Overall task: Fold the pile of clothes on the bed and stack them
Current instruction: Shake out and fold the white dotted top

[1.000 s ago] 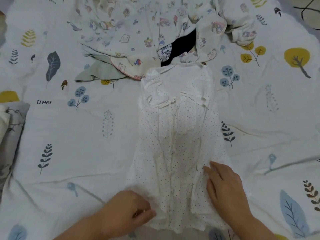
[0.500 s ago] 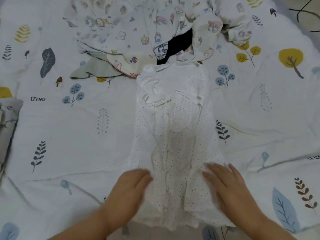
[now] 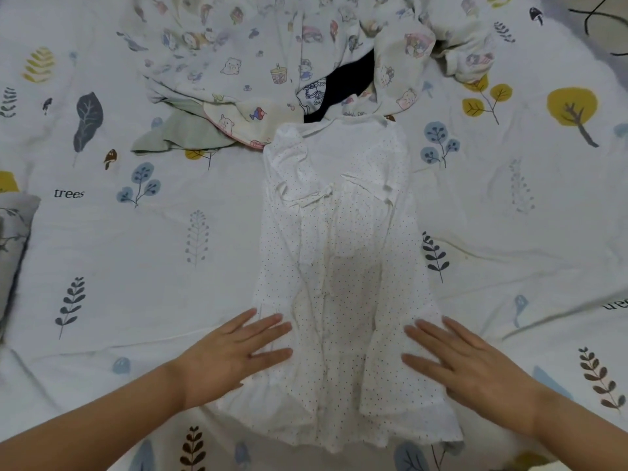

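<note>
The white dotted dress (image 3: 334, 266) lay lengthwise on the bed (image 3: 136, 253), near the unfolded pile (image 3: 272, 52). The left hand (image 3: 238, 355) and right hand (image 3: 465, 365) pressed flat on its hem, fingers spread, gripping nothing, probably smoothing before folding. Earlier the left hand was curled.

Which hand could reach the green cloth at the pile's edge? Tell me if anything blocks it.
Probably the left hand. It lies flat on the dotted garment, and only bare sheet lies between it and the green cloth, whose near edge sticks out from the pile.
</note>
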A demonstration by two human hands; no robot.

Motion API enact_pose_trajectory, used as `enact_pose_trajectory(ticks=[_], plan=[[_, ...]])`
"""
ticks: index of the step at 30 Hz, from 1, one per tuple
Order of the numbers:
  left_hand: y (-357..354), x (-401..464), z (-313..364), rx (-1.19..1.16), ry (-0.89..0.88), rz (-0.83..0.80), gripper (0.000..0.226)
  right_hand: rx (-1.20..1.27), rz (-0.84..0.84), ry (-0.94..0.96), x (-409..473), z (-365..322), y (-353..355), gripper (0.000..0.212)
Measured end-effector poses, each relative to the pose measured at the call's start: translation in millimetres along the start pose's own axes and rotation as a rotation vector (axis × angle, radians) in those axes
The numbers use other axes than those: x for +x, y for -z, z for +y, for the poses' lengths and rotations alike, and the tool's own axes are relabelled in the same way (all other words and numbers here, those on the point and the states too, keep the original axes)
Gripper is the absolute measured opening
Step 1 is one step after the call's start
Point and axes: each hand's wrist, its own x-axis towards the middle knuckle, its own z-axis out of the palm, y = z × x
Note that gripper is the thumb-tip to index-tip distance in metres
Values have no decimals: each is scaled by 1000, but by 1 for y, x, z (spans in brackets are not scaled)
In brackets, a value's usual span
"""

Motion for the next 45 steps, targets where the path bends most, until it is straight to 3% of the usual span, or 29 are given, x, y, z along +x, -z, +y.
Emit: enact_pose_trajectory(ticks=[4, 7, 9, 11, 13, 15, 17, 20, 24, 28, 32, 35, 37, 40, 42, 45], plan=[[-1, 9, 5, -176, 21, 63, 94, 97, 74, 1, 9, 0, -2, 76], [5, 13, 7, -363, 142, 239, 60, 186, 123, -42, 17, 0, 9, 60], [17, 17, 7, -599, 282, 275, 55, 262, 138, -62, 19, 2, 16, 59], [24, 19, 2, -789, 371, 210, 51, 336, 129, -75, 20, 6, 25, 58], [36, 21, -5, -995, 366, 118, 42, 404, 120, -61, 23, 12, 34, 44], [45, 23, -14, -1130, 356, 118, 33, 570, 52, -100, 29, 19, 47, 44], [54, 26, -22, -1214, 360, 106, 45, 692, -5, -191, 35, 24, 59, 53], [72, 31, -37, -1307, 369, 93, 55, 865, -116, -336, 52, 33, 81, 42], [116, 50, -66, -1409, 421, 180, 28, 1079, 30, -432, 85, 53, 120, 41], [159, 80, -106, -1417, 482, 400, 15, 1178, 203, -441, 126, 93, 154, 18], [162, 118, -153, -1902, 595, 636, 29, 1431, 388, -665, 169, 140, 159, 31], [143, 144, -176, -1755, 873, 576, 37, 1309, 391, -956, 205, 168, 138, 26], [132, 155, -177, -1552, 957, 557, 24, 1190, 338, -1054, 218, 175, 123, 26], [124, 165, -176, -1251, 1009, 671, 13, 1160, 424, -1011, 223, 175, 110, 35], [120, 166, -180, -1204, 1046, 759, 5, 1080, 483, -1003, 222, 172, 108, 27], [119, 168, -185, -1070, 1154, 804, 14, 944, 581, -1085, 222, 174, 104, 17]])
